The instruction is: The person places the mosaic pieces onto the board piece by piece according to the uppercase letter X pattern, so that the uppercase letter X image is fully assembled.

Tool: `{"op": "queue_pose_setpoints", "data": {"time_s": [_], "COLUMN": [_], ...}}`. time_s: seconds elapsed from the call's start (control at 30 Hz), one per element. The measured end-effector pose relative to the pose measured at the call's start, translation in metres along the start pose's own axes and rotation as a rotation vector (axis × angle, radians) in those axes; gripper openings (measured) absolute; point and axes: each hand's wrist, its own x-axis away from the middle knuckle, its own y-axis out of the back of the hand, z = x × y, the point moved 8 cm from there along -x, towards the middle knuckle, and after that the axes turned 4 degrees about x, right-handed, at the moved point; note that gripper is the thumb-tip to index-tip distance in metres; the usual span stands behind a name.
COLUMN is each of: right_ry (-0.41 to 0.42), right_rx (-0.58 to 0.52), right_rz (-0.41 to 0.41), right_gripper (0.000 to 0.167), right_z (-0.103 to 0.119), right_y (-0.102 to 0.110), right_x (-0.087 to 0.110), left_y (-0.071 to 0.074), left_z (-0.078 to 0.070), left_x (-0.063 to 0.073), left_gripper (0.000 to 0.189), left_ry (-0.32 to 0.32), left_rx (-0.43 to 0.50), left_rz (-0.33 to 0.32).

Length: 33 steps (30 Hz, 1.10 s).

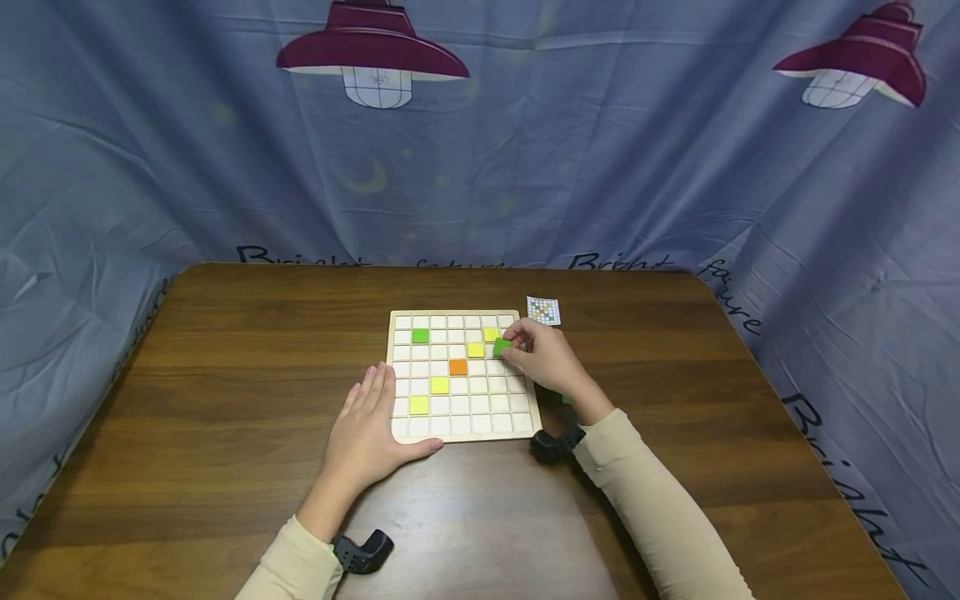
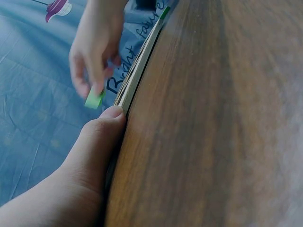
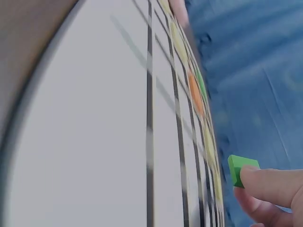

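A wooden grid board (image 1: 480,404) with white squares lies on the table. One green tile (image 1: 420,336), one orange tile (image 1: 458,367) and several yellow tiles (image 1: 418,406) sit in its squares. My right hand (image 1: 546,360) pinches another green tile (image 3: 240,169) between thumb and fingers, above the board's upper right part. In the left wrist view that held green tile (image 2: 94,99) hangs from the fingertips. My left hand (image 1: 367,429) rests flat at the board's left edge, its fingers along the side and its thumb (image 2: 111,116) stretched along the near edge.
A small card (image 1: 543,311) with a coloured grid pattern lies just past the board's upper right corner. Something green (image 1: 566,399) shows partly under the right wrist, beside the board. Black bands (image 1: 363,552) are on both wrists. A blue curtain (image 1: 480,167) hangs behind the brown table (image 1: 262,358).
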Motion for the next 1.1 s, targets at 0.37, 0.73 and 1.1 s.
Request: {"op": "queue_pose_setpoints", "data": {"time_s": [0.37, 0.73, 1.1], "right_ry": [0.093, 0.161, 0.212], "right_rx": [0.079, 0.255, 0.216], "right_rz": [0.086, 0.057, 0.064], "right_gripper": [0.014, 0.014, 0.034], "right_z": [0.057, 0.071, 0.053], "right_y": [-0.058, -0.067, -0.032], "right_x": [-0.033, -0.036, -0.013], "left_y": [0.0, 0.002, 0.0], "left_z": [0.0, -0.001, 0.0], "left_x": [0.0, 0.001, 0.0], "left_gripper": [0.136, 0.135, 0.135], "left_ry": [-0.002, -0.003, -0.005], "left_rx": [-0.008, -0.001, -0.013], "left_rz": [-0.011, -0.01, -0.016]}}
